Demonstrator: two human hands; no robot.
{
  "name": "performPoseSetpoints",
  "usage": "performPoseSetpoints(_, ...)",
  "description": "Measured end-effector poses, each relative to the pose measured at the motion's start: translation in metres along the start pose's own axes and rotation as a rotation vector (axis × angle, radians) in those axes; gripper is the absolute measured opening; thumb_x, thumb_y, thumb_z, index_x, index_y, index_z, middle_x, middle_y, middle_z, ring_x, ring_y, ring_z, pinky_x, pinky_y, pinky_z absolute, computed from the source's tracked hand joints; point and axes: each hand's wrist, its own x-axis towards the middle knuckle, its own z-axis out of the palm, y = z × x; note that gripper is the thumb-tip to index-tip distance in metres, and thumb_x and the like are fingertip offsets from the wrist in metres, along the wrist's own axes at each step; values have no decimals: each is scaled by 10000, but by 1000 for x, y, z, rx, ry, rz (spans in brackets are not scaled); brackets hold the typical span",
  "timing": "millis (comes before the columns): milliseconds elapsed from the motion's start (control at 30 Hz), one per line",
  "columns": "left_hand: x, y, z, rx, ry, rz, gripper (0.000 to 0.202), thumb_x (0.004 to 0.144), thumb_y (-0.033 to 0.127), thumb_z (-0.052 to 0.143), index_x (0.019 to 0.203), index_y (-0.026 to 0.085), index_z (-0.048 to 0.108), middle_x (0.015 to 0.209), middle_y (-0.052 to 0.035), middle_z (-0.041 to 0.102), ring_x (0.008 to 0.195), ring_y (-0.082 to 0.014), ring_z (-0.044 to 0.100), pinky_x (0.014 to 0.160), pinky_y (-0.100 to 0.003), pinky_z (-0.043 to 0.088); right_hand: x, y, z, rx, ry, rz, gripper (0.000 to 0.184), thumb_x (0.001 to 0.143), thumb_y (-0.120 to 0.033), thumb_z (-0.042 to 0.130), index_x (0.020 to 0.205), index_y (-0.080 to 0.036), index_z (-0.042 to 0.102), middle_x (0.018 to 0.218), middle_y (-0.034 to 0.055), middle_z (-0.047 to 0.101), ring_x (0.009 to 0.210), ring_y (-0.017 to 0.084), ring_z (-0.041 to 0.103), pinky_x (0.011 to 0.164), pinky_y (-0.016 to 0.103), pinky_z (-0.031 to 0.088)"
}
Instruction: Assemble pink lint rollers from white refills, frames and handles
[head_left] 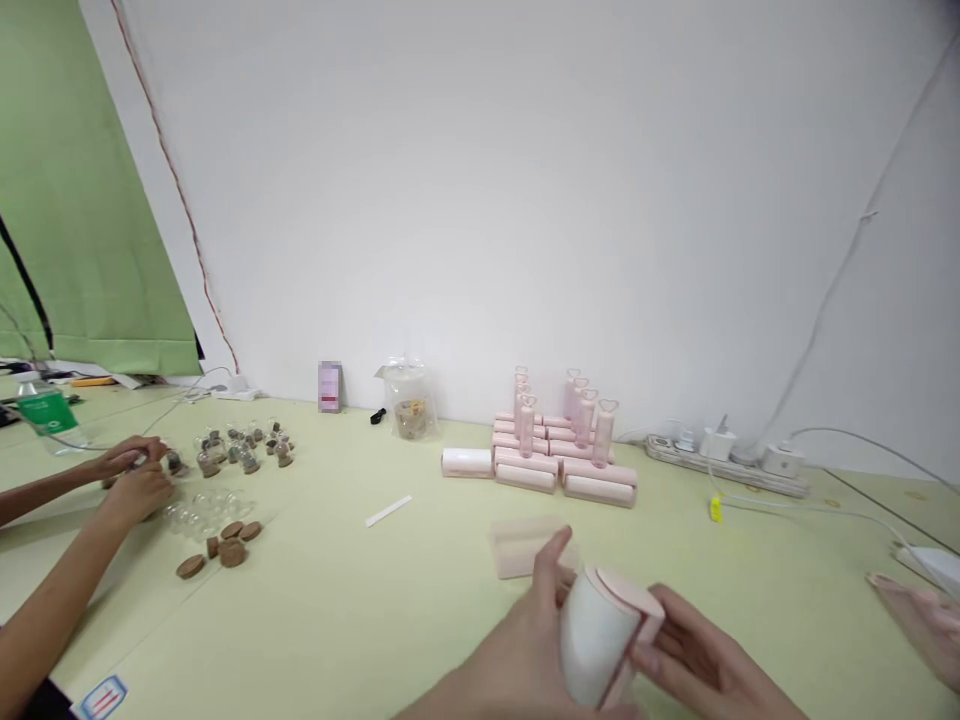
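A lint roller [600, 630] with a white roll and a pink end cap and frame is tilted up in front of me. My left hand [517, 650] wraps around its white roll from the left. On the other side, the fingers of my right hand [697, 650] grip its pink edge. Just beyond my left thumb, a pale pink translucent cover [517, 545] lies on the table. Farther back stand rows of pink lint rollers [525, 472] with clear, heart-topped handles [602, 435]. A bare white roll [467, 462] lies at their left end.
Another person's hands [139, 480] work at left among small glass domes [244, 445] and cork discs [232, 550]. A white strip [388, 511], a bagged tape roll [409, 405] and a power strip [727, 465] lie on the table [315, 620]. Pink plastic [919, 615] is at far right.
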Motion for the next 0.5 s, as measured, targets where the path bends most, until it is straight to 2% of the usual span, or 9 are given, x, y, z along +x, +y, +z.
performPoseSetpoints(100, 13, -15, -28, 158, 202, 48, 1092, 497, 320, 752, 1339, 247, 60, 1249, -87, 335, 1171, -256, 320, 991, -381, 260, 16, -15, -16, -37, 105, -77, 229, 778, -449, 514, 888, -249, 506, 991, 52, 622, 952, 216, 565, 789, 306, 467)
performPoseSetpoints(167, 22, -32, -42, 204, 297, -59, 1048, 508, 328, 744, 1325, 177, 106, 1256, -127, 307, 1174, -276, 291, 988, -407, 247, 29, -31, -26, -141, 159, -129, 266, 787, -442, 505, 976, -254, 507, 1071, 65, 589, 997, 219, 538, 816, 313, 447)
performPoseSetpoints(233, 25, -48, -46, 156, 250, -126, 868, 606, 291, 673, 1297, 143, 168, 1184, -125, 386, 1095, -246, 380, 956, -393, 289, 41, -45, -30, -263, 158, -152, 294, 798, -443, 486, 1017, -250, 524, 1080, 66, 579, 998, 222, 527, 812, 316, 444)
performPoseSetpoints(300, 21, -58, -39, 83, 137, -90, 781, 647, 247, 637, 1283, 166, 191, 1110, -85, 457, 1018, -205, 444, 932, -358, 320, 49, -53, -26, -389, 81, -171, 290, 810, -430, 475, 1024, -249, 547, 1048, 52, 587, 960, 212, 532, 777, 305, 450)
performPoseSetpoints(400, 11, -58, -24, -10, 1, -31, 831, 621, 236, 676, 1286, 211, 178, 1119, -56, 479, 1031, -194, 453, 916, -327, 338, 50, -51, -15, -641, -73, -233, 258, 821, -394, 479, 1014, -254, 579, 925, 32, 593, 844, 191, 549, 699, 286, 443)
performPoseSetpoints(500, 6, -55, -17, -72, -47, -55, 862, 614, 210, 681, 1295, 211, 152, 1150, -60, 475, 1078, -199, 437, 943, -338, 316, 44, -35, -4, -844, -159, -261, 252, 837, -377, 460, 1026, -266, 584, 825, 26, 560, 768, 182, 542, 638, 279, 426)
